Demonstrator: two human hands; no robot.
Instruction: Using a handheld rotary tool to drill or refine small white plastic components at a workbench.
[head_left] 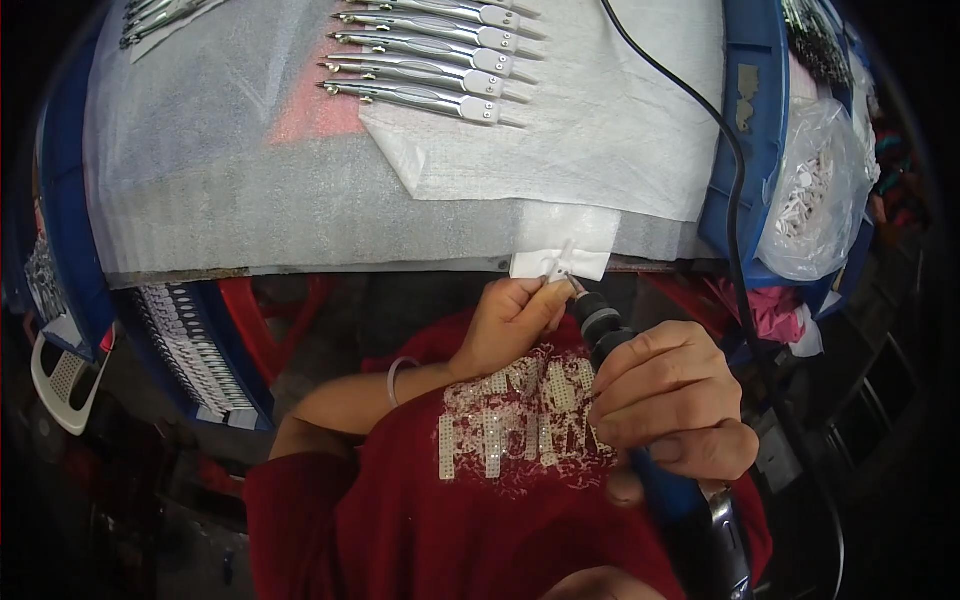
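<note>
At the table's near edge my left hand [513, 322] is closed in a pinch on a small white plastic part [560, 273] that has dark dots like screw heads. A white sheet [585, 228] lies under the part and hangs over the edge. My right hand [680, 400] is wrapped round a black and blue electric screwdriver [603, 330], tilted up toward the part. The screwdriver's tip meets the part beside my left thumb; whether it sits in a screw is hidden. Beyond, a row of silver drawing compasses [425, 100] with white ends lies on a white cloth [560, 165].
A black cable [738, 190] runs across the table's right side. Blue bins [752, 120] stand at right, with a clear bag [818, 195] of small white parts. More compasses lie at far left [160, 22]. Below left is a blue tray [195, 350] of metal parts, beside a red stool [258, 325].
</note>
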